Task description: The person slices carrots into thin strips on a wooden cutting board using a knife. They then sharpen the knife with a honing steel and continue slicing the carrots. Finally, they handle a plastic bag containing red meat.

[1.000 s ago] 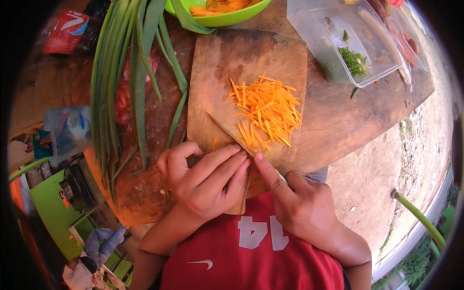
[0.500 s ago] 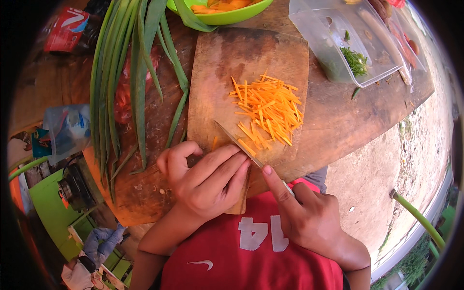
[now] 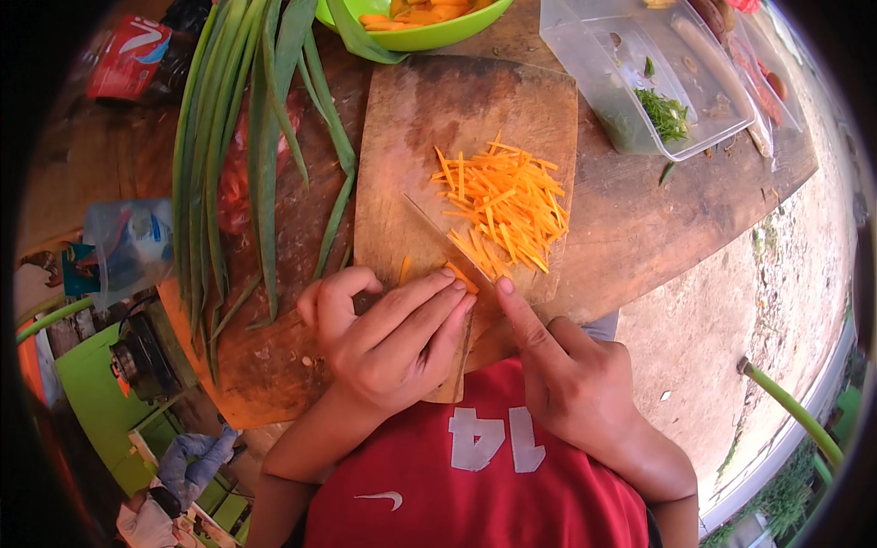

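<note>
A wooden cutting board (image 3: 429,137) lies on a round wooden table (image 3: 639,228), with a pile of thin orange carrot strips (image 3: 507,205) on its right side. My right hand (image 3: 571,384) grips a knife (image 3: 443,233), index finger stretched along the blade's back; the blade runs up and left across the board beside the pile. My left hand (image 3: 393,342) presses flat on a piece of carrot (image 3: 461,277) at the board's near edge, fingertips close to the blade.
Long green leaves (image 3: 247,137) lie left of the board. A green bowl (image 3: 416,23) with orange pieces stands behind it. A clear plastic tub (image 3: 639,82) holding chopped greens sits at the back right. A plastic bag (image 3: 128,247) and a red packet (image 3: 128,55) lie at the left.
The knife has shifted a little along the board beside the carrot strips. My left hand has stayed put on the carrot piece.
</note>
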A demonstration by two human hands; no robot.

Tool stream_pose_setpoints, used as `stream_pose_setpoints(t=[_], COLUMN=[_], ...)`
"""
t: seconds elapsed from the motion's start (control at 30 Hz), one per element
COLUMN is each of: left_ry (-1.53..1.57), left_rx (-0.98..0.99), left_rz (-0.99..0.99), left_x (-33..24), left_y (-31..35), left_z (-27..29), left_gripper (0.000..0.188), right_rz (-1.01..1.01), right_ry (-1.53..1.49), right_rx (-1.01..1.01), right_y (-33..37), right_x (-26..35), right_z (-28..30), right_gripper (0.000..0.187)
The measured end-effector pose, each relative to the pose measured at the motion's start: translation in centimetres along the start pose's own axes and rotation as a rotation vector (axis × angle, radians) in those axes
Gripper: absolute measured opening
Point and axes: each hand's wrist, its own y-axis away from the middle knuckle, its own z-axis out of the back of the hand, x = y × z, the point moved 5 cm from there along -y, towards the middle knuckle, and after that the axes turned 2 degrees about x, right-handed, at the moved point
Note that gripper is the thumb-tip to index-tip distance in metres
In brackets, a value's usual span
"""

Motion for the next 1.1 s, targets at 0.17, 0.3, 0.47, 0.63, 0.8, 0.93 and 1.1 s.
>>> stream_pose_setpoints(t=[0.17, 0.3, 0.47, 0.63, 0.8, 0.93, 1.1], left_ry=[0.005, 0.004, -0.003, 0.003, 0.001, 0.001, -0.001], left_rx=[-0.004, -0.004, 0.016, 0.01, -0.002, -0.008, -0.016], left_rz=[0.003, 0.005, 0.011, -0.004, -0.006, -0.004, -0.013], left_x=[0.0, 0.0, 0.0, 0.0, 0.0, 0.0, -0.1], left_y=[0.0, 0.1, 0.1, 0.1, 0.2, 0.0, 0.1], left_z=[0.1, 0.0, 0.1, 0.1, 0.0, 0.0, -0.1], left_gripper=[0.019, 0.019, 0.02, 0.02, 0.019, 0.018, 0.017], right_rz=[0.024, 0.031, 0.059, 0.048, 0.052, 0.015, -0.002], right_ry=[0.0, 0.036, 0.067, 0.066, 0.047, -0.009, 0.023], right_rx=[0.032, 0.046, 0.077, 0.061, 0.045, -0.021, 0.036], right_y=[0.9, 1.4, 1.7, 1.4, -0.2, -0.2, 0.5], right_x=[0.6, 0.9, 1.1, 1.3, 0.8, 0.3, 0.7], right_z=[0.6, 0.8, 1.3, 1.1, -0.3, -0.4, 0.7], right_gripper=[0.082, 0.085, 0.088, 0.089, 0.089, 0.084, 0.081])
